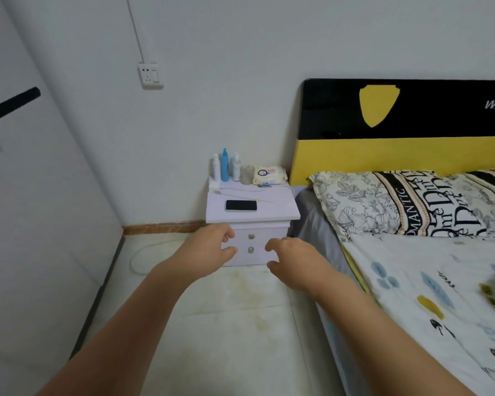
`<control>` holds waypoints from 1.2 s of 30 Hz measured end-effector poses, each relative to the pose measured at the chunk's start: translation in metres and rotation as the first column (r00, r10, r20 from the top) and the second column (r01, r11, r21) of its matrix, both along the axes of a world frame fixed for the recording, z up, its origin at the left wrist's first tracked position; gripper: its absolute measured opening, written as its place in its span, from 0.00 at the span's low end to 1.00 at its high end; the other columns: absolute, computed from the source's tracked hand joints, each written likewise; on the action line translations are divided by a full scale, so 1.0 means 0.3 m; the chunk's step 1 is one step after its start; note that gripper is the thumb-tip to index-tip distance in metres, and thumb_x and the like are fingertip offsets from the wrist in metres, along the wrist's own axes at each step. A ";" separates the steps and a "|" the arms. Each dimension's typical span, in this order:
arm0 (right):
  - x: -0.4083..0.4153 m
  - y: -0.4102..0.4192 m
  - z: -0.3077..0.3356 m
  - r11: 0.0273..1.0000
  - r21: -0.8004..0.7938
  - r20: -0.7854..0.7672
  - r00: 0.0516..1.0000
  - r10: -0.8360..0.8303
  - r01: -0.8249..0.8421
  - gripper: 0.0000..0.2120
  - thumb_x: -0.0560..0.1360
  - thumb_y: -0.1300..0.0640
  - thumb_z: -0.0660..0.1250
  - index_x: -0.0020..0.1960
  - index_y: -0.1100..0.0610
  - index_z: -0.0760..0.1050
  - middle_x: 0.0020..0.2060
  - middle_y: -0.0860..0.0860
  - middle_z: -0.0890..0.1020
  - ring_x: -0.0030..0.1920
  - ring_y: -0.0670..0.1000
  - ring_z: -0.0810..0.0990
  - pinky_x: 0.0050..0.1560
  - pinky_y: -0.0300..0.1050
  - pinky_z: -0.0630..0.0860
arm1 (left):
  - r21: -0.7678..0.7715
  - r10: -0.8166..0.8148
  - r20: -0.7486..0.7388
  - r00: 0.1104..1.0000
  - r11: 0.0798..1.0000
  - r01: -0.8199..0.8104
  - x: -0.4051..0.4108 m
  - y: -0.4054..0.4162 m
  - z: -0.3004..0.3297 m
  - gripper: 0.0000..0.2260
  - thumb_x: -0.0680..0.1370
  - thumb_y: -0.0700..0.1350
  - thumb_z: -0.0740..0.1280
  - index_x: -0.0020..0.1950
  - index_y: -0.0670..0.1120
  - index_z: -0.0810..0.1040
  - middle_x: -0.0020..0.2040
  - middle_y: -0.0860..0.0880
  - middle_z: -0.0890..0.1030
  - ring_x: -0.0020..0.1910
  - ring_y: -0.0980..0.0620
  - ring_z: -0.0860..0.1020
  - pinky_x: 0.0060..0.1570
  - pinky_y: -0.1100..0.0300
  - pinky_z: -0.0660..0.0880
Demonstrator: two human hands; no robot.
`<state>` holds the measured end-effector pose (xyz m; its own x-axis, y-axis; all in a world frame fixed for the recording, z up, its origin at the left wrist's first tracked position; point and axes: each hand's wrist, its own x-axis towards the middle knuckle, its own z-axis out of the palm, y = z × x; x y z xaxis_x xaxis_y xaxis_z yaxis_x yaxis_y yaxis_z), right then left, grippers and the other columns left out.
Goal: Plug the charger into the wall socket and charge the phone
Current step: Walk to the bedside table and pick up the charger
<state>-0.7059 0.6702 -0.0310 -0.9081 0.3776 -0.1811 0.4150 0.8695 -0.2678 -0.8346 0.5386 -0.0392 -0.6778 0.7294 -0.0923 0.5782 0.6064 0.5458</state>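
Observation:
A black phone [241, 205] lies flat, screen up, on a white nightstand [280, 214]. Behind it, at the stand's back left, sits a white charger [215, 186] whose thin white cable [257, 189] runs across the top. The white wall socket [150, 75] is mounted high on the wall, up and to the left of the stand. My left hand [209, 248] and my right hand [293, 260] reach forward in front of the stand's drawers, below the phone. Both have curled, spread fingers and hold nothing.
Bottles [225, 165], a jar and a pack of wipes [270, 175] line the back of the nightstand. A bed [429, 281] with patterned pillows and a black-and-yellow headboard [406, 130] fills the right side. A white cord [139, 258] loops on the floor by the left wall.

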 end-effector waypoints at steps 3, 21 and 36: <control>-0.076 0.063 -0.011 1.000 -0.001 0.026 1.000 0.008 -0.008 0.18 0.76 0.56 0.60 0.66 0.56 0.68 0.60 0.57 0.77 0.60 0.58 0.74 0.54 0.50 0.73 | 0.008 0.011 0.013 1.000 1.000 -0.011 -0.072 0.062 -0.015 0.11 0.72 0.49 0.66 0.54 0.50 0.74 0.54 0.50 0.78 0.43 0.54 0.74 0.45 0.60 0.70; -0.577 0.680 -0.014 0.997 0.001 0.024 0.997 0.076 -0.076 0.16 0.76 0.56 0.60 0.63 0.56 0.70 0.59 0.57 0.78 0.57 0.57 0.76 0.48 0.45 0.71 | -0.013 0.080 0.038 0.996 0.997 -0.079 -0.474 0.624 -0.011 0.13 0.75 0.47 0.64 0.59 0.48 0.71 0.59 0.48 0.77 0.47 0.54 0.73 0.48 0.62 0.69; -1.141 0.906 -0.053 0.997 -0.030 0.044 0.996 0.074 -0.072 0.16 0.76 0.56 0.59 0.64 0.55 0.70 0.61 0.56 0.77 0.60 0.57 0.75 0.55 0.50 0.74 | -0.054 0.095 0.075 0.993 0.994 -0.091 -1.052 0.843 -0.071 0.13 0.75 0.50 0.63 0.58 0.49 0.71 0.59 0.49 0.77 0.47 0.53 0.72 0.52 0.60 0.69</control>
